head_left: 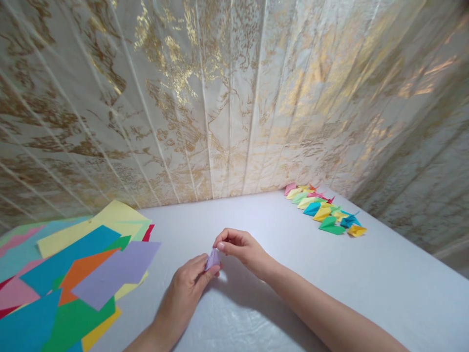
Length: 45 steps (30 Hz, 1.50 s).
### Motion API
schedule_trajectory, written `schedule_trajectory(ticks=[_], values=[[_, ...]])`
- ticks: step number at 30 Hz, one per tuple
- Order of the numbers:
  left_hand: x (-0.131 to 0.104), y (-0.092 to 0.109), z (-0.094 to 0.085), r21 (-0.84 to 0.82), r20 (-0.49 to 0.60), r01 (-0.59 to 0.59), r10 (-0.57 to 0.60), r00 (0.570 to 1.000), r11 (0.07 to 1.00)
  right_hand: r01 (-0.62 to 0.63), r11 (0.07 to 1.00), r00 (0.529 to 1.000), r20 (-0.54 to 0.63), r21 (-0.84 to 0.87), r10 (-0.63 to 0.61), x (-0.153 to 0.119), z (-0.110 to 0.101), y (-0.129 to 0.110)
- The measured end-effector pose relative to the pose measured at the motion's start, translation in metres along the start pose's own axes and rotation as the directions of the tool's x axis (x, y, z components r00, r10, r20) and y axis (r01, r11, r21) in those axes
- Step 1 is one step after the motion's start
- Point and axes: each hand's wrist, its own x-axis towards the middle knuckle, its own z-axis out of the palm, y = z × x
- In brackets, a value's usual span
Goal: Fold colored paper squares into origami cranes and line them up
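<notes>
Gold-veined wall panels are closing in the white desk (278, 230) where I am working. Near its front edge, my left hand (186, 286) and right hand (240, 249) are both pinching a small lilac folded paper (213, 259), held just above the desk. It looks light, thin, easily creased; I am gripping its folded edges.

**A home craft corner for paper folding**

A white table (278, 230) is pushed into a corner lined with cream sheeting veined in gold (205, 98). Loose coloured paper sheets (73, 274) are heaped at lower left of the frame; a row of finished folded paper pieces (326, 210) lies along the wall at centre right.
</notes>
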Motion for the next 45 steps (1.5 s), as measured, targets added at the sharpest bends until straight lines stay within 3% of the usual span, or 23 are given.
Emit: schedule_trajectory(ticks=[3,5,9,11,13,16,18,21,24,26,28,31,33,35,37,40,45], values=[[0.001,0.0,0.001,0.009,-0.009,-0.039,0.039,0.999,0.999,0.008,0.999,0.998,0.06,-0.045,-0.006,0.0,-0.002,0.001],[0.001,-0.001,0.001,-0.012,-0.009,-0.036,0.036,0.999,0.999,0.052,0.984,0.997,0.062,-0.17,-0.042,-0.001,-0.003,0.001],[0.0,-0.005,0.001,-0.067,-0.015,0.025,-0.026,1.0,0.997,0.219,0.868,0.974,0.045,-0.445,-0.222,-0.004,-0.001,-0.001],[0.001,-0.008,0.0,-0.084,-0.025,0.043,-0.046,0.999,0.996,0.334,0.748,0.939,0.137,-0.574,-0.315,-0.005,-0.001,-0.003],[0.002,-0.011,0.0,-0.093,-0.042,0.051,-0.055,0.998,0.994,0.433,0.559,0.897,0.276,-0.708,-0.345,-0.004,-0.001,-0.005],[0.004,-0.014,0.0,-0.086,-0.065,0.053,-0.059,0.996,0.995,0.496,0.265,0.858,0.42,-0.827,-0.296,-0.003,-0.001,-0.003],[0.005,-0.015,0.0,-0.065,-0.068,0.06,-0.064,0.996,0.996,0.505,0.126,0.845,0.46,-0.854,-0.273,-0.003,0.001,-0.001],[0.006,-0.013,0.001,-0.041,-0.062,0.056,-0.059,0.996,0.998,0.513,0.021,0.832,0.491,-0.858,-0.259,-0.004,0.004,-0.002],[0.006,-0.009,0.0,-0.026,-0.033,0.038,-0.039,0.999,0.999,0.501,0.041,0.838,0.473,-0.864,-0.273,-0.008,-0.004,-0.016],[0.004,-0.006,-0.001,-0.028,0.002,0.049,-0.049,0.999,0.998,0.483,0.099,0.849,0.437,-0.87,-0.297,-0.018,-0.025,-0.036],[0.004,-0.006,-0.001,-0.025,0.024,0.06,-0.059,0.998,0.998,0.441,0.135,0.873,0.39,-0.887,-0.292,-0.036,-0.062,-0.061],[0.003,-0.011,0.0,0.003,0.033,0.057,-0.057,0.998,0.998,0.281,0.121,0.926,0.236,-0.952,-0.293,-0.082,-0.139,-0.103],[0.004,-0.016,0.003,0.025,0.021,0.053,-0.054,0.998,0.998,0.063,0.121,0.96,0.027,-0.991,-0.277,-0.12,-0.196,-0.129],[0.004,-0.019,0.004,0.045,0.005,0.041,-0.042,0.999,0.998,-0.233,0.148,0.916,-0.268,-0.961,-0.3,-0.156,-0.245,-0.149],[0.004,-0.02,0.005,0.059,0.0,0.029,-0.029,1.0,0.998,-0.349,0.159,0.874,-0.382,-0.923,-0.301,-0.184,-0.28,-0.162],[0.005,-0.018,0.005,0.065,0.001,0.026,-0.026,1.0,0.998,-0.43,0.196,0.827,-0.471,-0.881,-0.306,-0.207,-0.304,-0.161],[0.005,-0.017,0.005,0.055,-0.003,0.03,-0.03,1.0,0.998,-0.461,0.256,0.779,-0.526,-0.85,-0.343,-0.206,-0.306,-0.128]])
